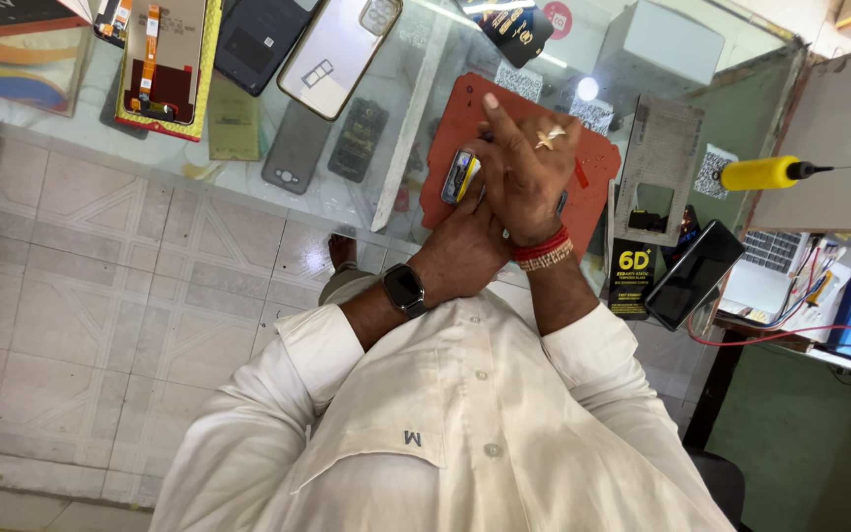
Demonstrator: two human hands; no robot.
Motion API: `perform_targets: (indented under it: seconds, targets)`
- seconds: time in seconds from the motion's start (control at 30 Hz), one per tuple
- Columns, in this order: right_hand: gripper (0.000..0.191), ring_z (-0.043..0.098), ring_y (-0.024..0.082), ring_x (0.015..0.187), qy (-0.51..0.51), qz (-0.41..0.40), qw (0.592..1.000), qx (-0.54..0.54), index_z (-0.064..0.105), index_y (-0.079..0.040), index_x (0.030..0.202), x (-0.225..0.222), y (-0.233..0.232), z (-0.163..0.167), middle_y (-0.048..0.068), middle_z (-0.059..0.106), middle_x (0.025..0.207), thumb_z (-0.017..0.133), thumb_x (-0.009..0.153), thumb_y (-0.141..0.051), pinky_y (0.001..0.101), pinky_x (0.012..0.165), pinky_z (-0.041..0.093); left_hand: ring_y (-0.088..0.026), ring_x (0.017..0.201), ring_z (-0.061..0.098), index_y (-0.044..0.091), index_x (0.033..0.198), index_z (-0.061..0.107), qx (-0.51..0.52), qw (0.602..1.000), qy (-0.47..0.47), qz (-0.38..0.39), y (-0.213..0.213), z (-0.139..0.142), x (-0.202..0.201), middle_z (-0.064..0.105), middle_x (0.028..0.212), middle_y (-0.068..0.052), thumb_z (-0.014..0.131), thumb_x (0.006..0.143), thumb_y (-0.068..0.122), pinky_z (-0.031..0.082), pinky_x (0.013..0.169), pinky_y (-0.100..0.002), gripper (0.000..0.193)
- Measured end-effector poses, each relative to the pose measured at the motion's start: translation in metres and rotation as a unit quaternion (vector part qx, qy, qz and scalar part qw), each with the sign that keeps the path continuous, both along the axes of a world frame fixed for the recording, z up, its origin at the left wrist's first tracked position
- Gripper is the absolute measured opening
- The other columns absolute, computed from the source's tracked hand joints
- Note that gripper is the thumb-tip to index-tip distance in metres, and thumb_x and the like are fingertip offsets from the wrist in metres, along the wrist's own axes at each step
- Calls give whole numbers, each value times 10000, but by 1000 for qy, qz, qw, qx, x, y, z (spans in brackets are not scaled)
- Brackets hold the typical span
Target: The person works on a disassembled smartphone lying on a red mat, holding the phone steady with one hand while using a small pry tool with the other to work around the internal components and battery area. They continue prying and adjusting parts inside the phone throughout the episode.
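Head view: both hands meet over an orange-red work mat (583, 212) on a glass counter (248, 182), just above picture centre.

The left hand (465, 246), which wears a smartwatch (404, 289) on the wrist, is closed around a small silver-and-yellow device (460, 177). The device pokes out at 12 o'clock from that hand's knuckles. I can't tell exactly what kind of device it is, as only one edge shows.

The right hand (529, 167) lies across the left. It has a gold ring (549, 136) and red thread bands (542, 248) at the wrist. Its back faces the camera and its fingers are stretched toward 12 o'clock. The thumb and palm side are hidden, so I can't tell whether it grips anything or just rests there.

The device sits at 9 o'clock from the right hand, touching its edge, and it is above the mat, not on it.

Judgement on handling: keep the left grip firm and low over the mat, so that if the device slips it lands on rubber and not on glass. Work the small device with the fingertips of the right hand, not the whole hand.

Nearby:
- A yellow-handled screwdriver (765, 172) is at 3 o'clock from the hands, well apart.
- A black phone (693, 274) is at 4 o'clock.
- A phone back cover (337, 49) and a display panel (160, 59) are at 10–11 o'clock.
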State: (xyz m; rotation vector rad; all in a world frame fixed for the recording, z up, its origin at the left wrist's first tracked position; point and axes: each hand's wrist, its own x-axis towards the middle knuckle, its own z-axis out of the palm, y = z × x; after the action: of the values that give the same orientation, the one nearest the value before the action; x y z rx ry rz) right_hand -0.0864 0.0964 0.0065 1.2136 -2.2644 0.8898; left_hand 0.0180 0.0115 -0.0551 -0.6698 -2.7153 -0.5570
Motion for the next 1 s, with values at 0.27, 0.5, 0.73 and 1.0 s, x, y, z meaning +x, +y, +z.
perform_targets:
  seconds: [0.27, 0.5, 0.73, 1.0]
  targets:
    - [547, 615, 170, 919, -6, 41, 999, -22, 556, -76, 1487, -1, 2, -4, 1, 732, 1067, 778, 990, -32, 406, 959, 403, -446, 1400, 457, 88, 1071, 791, 29, 999, -13, -6, 0, -2, 2, 646, 1282, -236, 658, 847, 194, 225, 1228, -672, 282]
    - [565, 619, 131, 962, 17, 37, 999, -18, 579, -85, 1452, 5, 1, 4, -5, 684, 1005, 795, 932, -35, 438, 975, 380, -428, 1324, 519, 48, 1054, 773, 78, 995, -53, -30, -5, -4, 5, 658, 1238, -246, 647, 850, 164, 280, 1207, -631, 266]
    - [585, 602, 184, 1062, 8, 30, 1000, 2, 531, -137, 1533, 6, -5, 7, -20, 664, 981, 786, 1008, -105, 394, 991, 392, -428, 1252, 542, -2, 1133, 748, 8, 1000, 30, -2, -11, 4, 10, 673, 1169, -243, 643, 790, 165, 357, 1154, -564, 396]
    - [696, 638, 245, 905, -103, -6, 994, 45, 417, -134, 1564, 9, -7, -17, 33, 678, 927, 793, 978, -128, 445, 843, 505, -409, 1224, 553, 7, 1218, 716, -11, 996, -71, -46, -18, 5, 9, 659, 1182, -222, 664, 839, 189, 366, 1129, -591, 423]
